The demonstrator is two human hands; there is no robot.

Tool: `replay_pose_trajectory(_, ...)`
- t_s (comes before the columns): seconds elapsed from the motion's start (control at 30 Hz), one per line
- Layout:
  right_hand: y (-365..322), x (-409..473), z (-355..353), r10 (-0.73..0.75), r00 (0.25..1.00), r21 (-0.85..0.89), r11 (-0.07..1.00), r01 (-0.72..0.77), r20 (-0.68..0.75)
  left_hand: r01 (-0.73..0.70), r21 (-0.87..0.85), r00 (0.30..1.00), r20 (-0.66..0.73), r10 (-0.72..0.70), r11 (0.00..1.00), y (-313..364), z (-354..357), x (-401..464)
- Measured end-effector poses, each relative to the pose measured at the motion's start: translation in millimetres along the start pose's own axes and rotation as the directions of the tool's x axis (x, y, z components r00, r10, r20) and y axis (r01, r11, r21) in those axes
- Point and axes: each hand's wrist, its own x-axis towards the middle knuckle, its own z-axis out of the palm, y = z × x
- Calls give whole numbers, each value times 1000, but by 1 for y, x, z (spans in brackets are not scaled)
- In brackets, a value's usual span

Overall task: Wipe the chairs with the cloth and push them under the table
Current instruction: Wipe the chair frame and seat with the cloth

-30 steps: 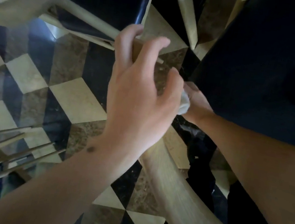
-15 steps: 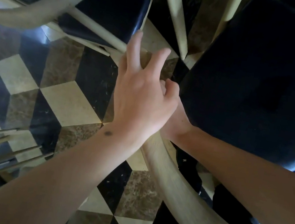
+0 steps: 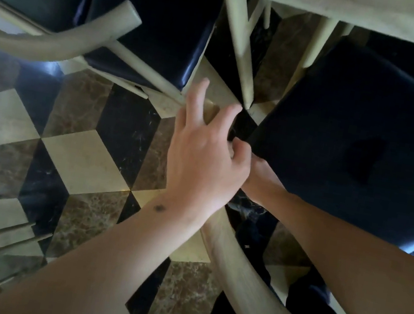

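Left hand (image 3: 204, 164) loosely curled over the near chair's curved wooden backrest (image 3: 243, 271), fingers spread. Right hand (image 3: 260, 180) at dark seat cushion (image 3: 363, 140) corner, grip hidden; cloth not visible. Chair partly under table (image 3: 364, 10); pushing unfinished, apparently.

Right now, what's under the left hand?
Under the left hand: the curved wooden chair back and part of the right hand at the dark seat edge. The right fingers, and any cloth they hold, are covered.
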Motion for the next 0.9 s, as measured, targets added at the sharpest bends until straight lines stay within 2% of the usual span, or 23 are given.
replay_pose_trajectory(0.13, -14, -23, -36, -14, 999, -97, 995, 19, 52, -3, 18, 1000, 20, 3, 1000, -15, -1, 10)
replay_pose_trajectory(0.17, -17, -52, -66, 19, 999, -142, 990, -11, 51, 0, 11, 999, 36, -1, 1000, -4, -4, 5)
replay_pose_trajectory(0.23, -13, -69, -95, 56, 998, -157, 986, -49, 39, -8, 178, 996, 84, -8, 984, -11, -6, 14)
replay_pose_trajectory(0.27, -18, -110, -129, 98, 995, -215, 972, -90, 24, -20, 216, 995, 96, 0, 976, 6, -12, 1)
replay_pose_trajectory(0.33, -14, -133, -158, 141, 990, -226, 965, -135, 8, -127, 301, 986, 139, 88, 945, 7, -16, -7)
replay_pose_trajectory(0.4, -12, -182, -203, 173, 985, -290, 943, -165, 2, -279, 265, 957, 158, 244, 923, 43, -14, -44)
replay_pose_trajectory(0.47, -6, -196, -223, 167, 986, -308, 939, -152, 23, -354, 209, 927, 209, 312, 911, 60, -5, -73)
replay_pose_trajectory(0.5, -6, -227, -244, 213, 977, -313, 929, -198, 14, -380, 157, 911, 233, 339, 912, 92, 2, -99)
replay_pose_trajectory(0.67, 20, -269, -269, 217, 972, -351, 920, -174, 88, -341, -7, 889, 324, 325, 940, 151, 29, -174)
replay_pose_trajectory(0.7, 35, -293, -278, 205, 972, -339, 928, -155, 117, -336, 3, 886, 341, 315, 942, 178, 39, -196)
replay_pose_trajectory(0.77, 41, -302, -267, 164, 973, -318, 942, -106, 163, -291, -4, 882, 387, 270, 957, 182, 46, -211)
replay_pose_trajectory(0.8, 56, -325, -272, 151, 969, -321, 943, -82, 196, -303, 32, 884, 383, 268, 953, 205, 56, -230)
replay_pose_trajectory(0.9, 73, -349, -258, 89, 958, -296, 955, -5, 273, -266, 79, 895, 391, 215, 961, 215, 65, -243)
